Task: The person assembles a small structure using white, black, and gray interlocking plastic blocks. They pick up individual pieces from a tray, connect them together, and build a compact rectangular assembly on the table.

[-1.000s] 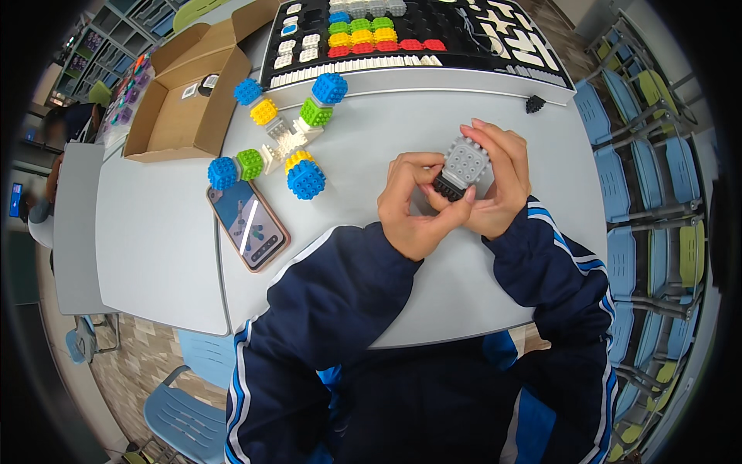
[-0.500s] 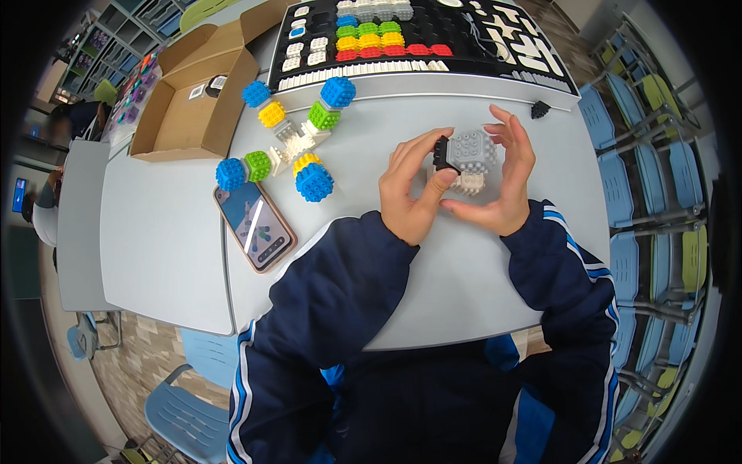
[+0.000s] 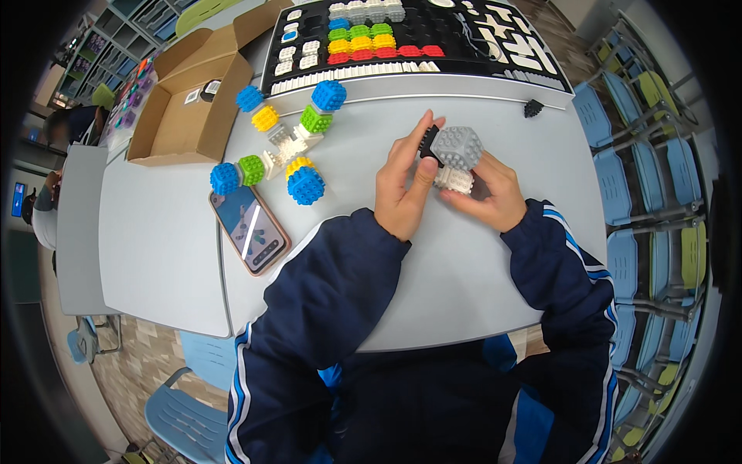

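Note:
Between my hands, above the table, is a small group of studded building blocks: a grey block (image 3: 457,147), a white block (image 3: 454,181) below it and a black piece (image 3: 430,145) on its left side. My left hand (image 3: 403,184) grips the group from the left, its thumb near the black piece and the white block. From the right, my right hand (image 3: 495,193) closes on the white block, with the thumb below and some fingertips hidden behind the blocks. To the left stands a branching model (image 3: 292,145) of white, green, yellow and blue studded blocks.
A phone (image 3: 250,230) showing a block model lies beside the branching model. An open cardboard box (image 3: 182,116) stands at the far left. Along the back is a tray (image 3: 417,85) of sorted blocks. A small black piece (image 3: 533,107) lies near its right corner. Stacked chairs (image 3: 641,185) line the right.
My right hand has gone from spread fingers to closing on the white block. The grey block has tilted and shifted slightly left with my left hand.

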A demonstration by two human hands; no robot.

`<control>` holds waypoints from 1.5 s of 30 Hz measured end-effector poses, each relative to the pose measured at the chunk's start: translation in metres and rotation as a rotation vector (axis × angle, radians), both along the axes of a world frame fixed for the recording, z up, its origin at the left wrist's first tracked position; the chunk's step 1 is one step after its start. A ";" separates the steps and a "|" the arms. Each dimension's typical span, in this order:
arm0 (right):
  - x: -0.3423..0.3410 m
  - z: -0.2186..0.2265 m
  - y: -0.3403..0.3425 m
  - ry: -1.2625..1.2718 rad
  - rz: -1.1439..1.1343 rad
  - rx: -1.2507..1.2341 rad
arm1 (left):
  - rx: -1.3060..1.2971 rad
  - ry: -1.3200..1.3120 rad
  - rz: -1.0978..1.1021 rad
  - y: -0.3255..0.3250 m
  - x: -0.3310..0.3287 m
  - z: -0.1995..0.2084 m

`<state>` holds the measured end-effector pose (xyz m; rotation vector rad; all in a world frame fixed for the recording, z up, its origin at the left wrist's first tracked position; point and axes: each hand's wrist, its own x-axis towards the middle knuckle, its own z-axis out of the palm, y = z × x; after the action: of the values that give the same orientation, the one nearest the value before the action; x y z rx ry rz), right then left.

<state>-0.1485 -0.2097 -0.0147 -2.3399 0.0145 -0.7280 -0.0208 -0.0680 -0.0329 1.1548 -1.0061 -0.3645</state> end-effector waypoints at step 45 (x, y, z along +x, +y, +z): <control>-0.033 0.112 -0.026 -0.395 -0.088 -0.075 | 0.112 0.112 0.117 0.000 -0.001 -0.008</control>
<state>-0.1814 -0.2362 0.0978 -2.2360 -0.0858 -1.2419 -0.0219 -0.0677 -0.0410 1.2740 -0.8253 -0.3910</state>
